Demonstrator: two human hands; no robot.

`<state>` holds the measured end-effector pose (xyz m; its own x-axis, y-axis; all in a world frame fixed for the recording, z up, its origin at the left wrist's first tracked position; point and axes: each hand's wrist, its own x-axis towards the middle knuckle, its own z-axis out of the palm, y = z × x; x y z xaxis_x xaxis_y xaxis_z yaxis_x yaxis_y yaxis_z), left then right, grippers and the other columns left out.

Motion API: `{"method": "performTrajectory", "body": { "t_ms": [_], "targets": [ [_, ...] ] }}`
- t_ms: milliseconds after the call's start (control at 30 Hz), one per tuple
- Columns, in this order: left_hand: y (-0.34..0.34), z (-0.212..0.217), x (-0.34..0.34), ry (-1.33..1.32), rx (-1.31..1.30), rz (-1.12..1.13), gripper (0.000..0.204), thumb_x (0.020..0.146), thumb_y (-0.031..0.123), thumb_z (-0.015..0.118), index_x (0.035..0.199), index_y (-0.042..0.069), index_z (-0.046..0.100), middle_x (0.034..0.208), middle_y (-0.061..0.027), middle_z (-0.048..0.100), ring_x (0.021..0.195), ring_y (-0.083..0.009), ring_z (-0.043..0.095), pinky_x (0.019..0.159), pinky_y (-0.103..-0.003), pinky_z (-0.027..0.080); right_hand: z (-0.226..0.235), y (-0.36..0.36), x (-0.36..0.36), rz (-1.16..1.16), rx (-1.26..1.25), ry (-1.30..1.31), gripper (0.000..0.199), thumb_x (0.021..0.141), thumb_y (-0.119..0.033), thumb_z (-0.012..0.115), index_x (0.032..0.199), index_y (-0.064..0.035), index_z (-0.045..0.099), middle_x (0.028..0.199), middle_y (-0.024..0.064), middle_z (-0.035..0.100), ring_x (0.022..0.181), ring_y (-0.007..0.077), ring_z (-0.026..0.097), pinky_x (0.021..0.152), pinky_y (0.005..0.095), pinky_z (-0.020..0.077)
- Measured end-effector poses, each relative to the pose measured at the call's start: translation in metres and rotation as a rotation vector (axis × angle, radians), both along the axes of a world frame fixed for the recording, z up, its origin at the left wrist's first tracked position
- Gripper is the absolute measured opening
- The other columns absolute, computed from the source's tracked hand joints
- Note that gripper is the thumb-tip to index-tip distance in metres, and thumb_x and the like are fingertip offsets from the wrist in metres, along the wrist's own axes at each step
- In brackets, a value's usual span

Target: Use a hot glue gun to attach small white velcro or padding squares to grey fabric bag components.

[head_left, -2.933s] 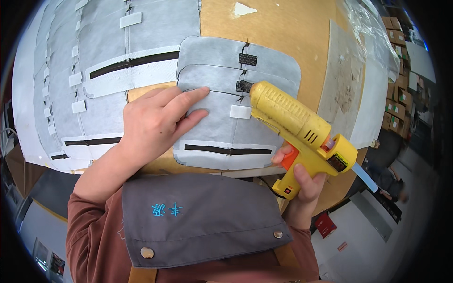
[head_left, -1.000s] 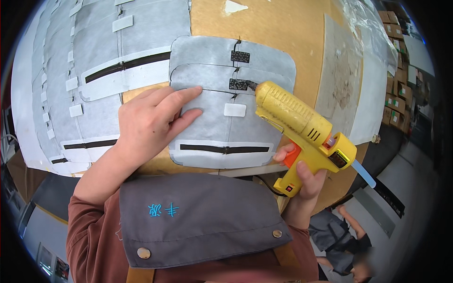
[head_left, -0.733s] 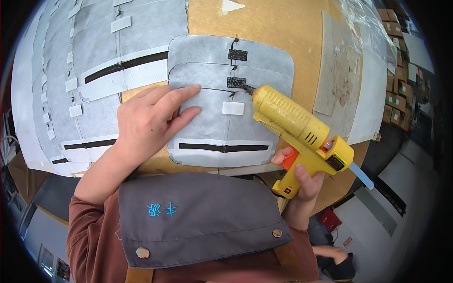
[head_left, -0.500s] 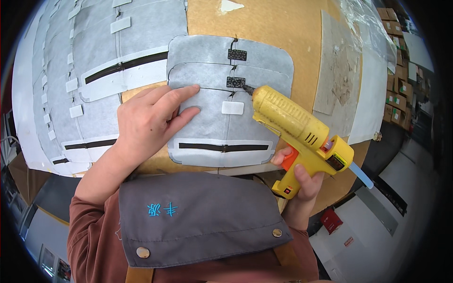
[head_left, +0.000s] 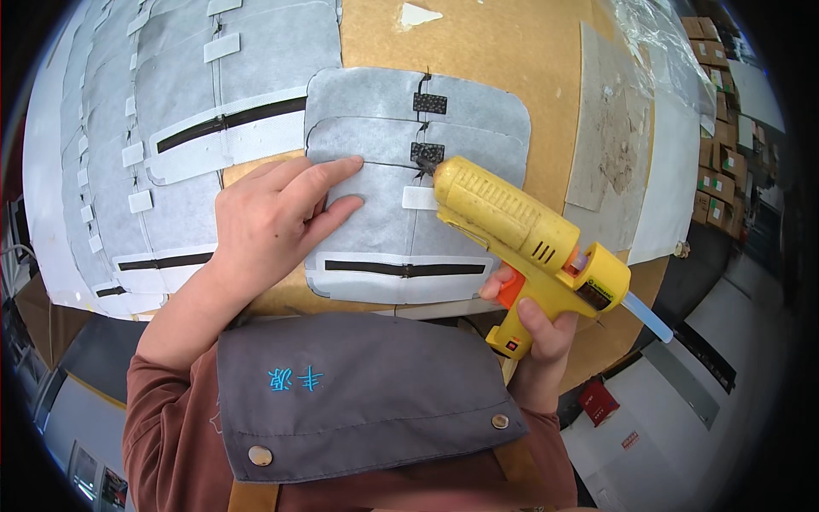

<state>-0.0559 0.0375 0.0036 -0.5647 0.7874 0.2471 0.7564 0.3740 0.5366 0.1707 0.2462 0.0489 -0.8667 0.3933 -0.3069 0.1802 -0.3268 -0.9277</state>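
My right hand (head_left: 539,320) grips a yellow hot glue gun (head_left: 520,226) by its handle, fingers at the orange trigger. A pale glue stick (head_left: 648,317) pokes out of its back end. The gun's dark nozzle points at the lower black textured patch (head_left: 427,153) on a stack of grey fabric panels (head_left: 367,230). Just below the nozzle is a white patch (head_left: 418,198), partly covered by the gun. My left hand (head_left: 277,209) rests on the left side of these panels, index finger and thumb stretched out and apart, holding nothing. Another black patch (head_left: 430,103) sits higher up.
More grey panels (head_left: 179,77) with white patches and black strips cover the table's left. Brown board (head_left: 478,47) shows behind, with a worn grey sheet (head_left: 601,119) and clear plastic film (head_left: 670,51) on the right. Cardboard boxes (head_left: 721,171) are stacked beyond the table.
The glue gun has moved a little left, its nozzle shifting from the right end of the lower black patch to near its lower edge. My left hand stays nearly in place.
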Motion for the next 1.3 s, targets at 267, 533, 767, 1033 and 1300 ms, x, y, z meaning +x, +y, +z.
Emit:
{"method": "performTrajectory", "body": {
  "t_ms": [267, 533, 767, 1033, 1300],
  "targets": [
    [0.000, 0.001, -0.001, 0.005, -0.011, 0.000, 0.037, 0.073, 0.017, 0.081, 0.108, 0.015, 0.071, 0.059, 0.0024, 0.045, 0.051, -0.0108, 0.047, 0.046, -0.027, 0.037, 0.002, -0.003, -0.001, -0.023, 0.000, 0.003, 0.053, 0.086, -0.005, 0.060, 0.134, 0.0045, 0.041, 0.107, 0.0209, 0.060, 0.095, 0.0264, 0.062, 0.086, 0.0388, 0.0495],
    [-0.001, -0.001, -0.002, -0.002, 0.010, -0.002, 0.037, 0.073, 0.016, 0.081, 0.108, 0.014, 0.071, 0.059, 0.0020, 0.046, 0.051, -0.0109, 0.047, 0.046, -0.027, 0.037, 0.002, 0.001, -0.011, -0.005, 0.021, 0.023, 0.052, 0.086, -0.004, 0.058, 0.134, 0.0042, 0.041, 0.107, 0.0211, 0.060, 0.096, 0.0263, 0.062, 0.085, 0.0388, 0.0496],
    [0.004, 0.003, -0.002, -0.004, 0.035, -0.020, 0.037, 0.072, 0.016, 0.082, 0.107, 0.014, 0.071, 0.059, 0.0015, 0.045, 0.052, -0.0125, 0.047, 0.047, -0.028, 0.038, 0.001, 0.002, -0.008, -0.015, 0.010, 0.025, 0.052, 0.086, -0.002, 0.058, 0.135, 0.0036, 0.041, 0.108, 0.0206, 0.060, 0.095, 0.0268, 0.063, 0.083, 0.0392, 0.0517],
    [-0.005, 0.005, 0.000, -0.127, 0.043, 0.024, 0.038, 0.074, 0.008, 0.080, 0.111, 0.010, 0.070, 0.065, 0.0005, 0.051, 0.059, -0.0091, 0.051, 0.053, -0.026, 0.040, -0.013, 0.033, 0.012, -0.399, -0.032, 0.074, 0.052, 0.091, -0.032, 0.058, 0.126, 0.0047, 0.046, 0.094, 0.0161, 0.062, 0.083, 0.0255, 0.063, 0.066, 0.0289, 0.0521],
    [-0.014, 0.047, 0.003, -1.348, 0.503, 0.259, 0.060, 0.106, 0.046, 0.029, 0.120, -0.002, 0.062, 0.076, 0.0040, 0.046, 0.057, -0.0033, 0.029, 0.048, -0.020, 0.021, -0.046, 0.131, 0.045, -0.559, -0.393, 0.302, 0.040, 0.100, -0.029, 0.048, 0.126, 0.0023, 0.047, 0.108, 0.0131, 0.058, 0.095, 0.0276, 0.062, 0.068, 0.0312, 0.0528]
  ]
}}
